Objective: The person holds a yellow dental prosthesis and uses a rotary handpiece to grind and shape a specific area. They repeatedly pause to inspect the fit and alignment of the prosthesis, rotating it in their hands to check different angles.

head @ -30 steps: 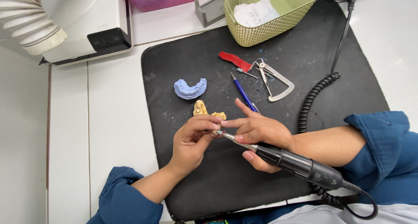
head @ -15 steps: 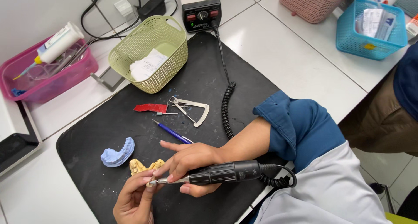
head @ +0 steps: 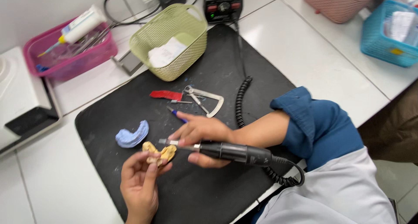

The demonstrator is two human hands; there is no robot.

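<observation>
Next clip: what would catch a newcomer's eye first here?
The two hands at bottom centre: the right hand grips a black corded handpiece, its tip by a yellow dental cast held in the left hand. A blue cast lies beside them on the black mat.

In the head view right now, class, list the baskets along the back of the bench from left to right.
Pink basket → green basket → salmon-pink basket → blue basket.

Yellow cast (head: 159, 153), blk handpiece (head: 235, 152)
</observation>
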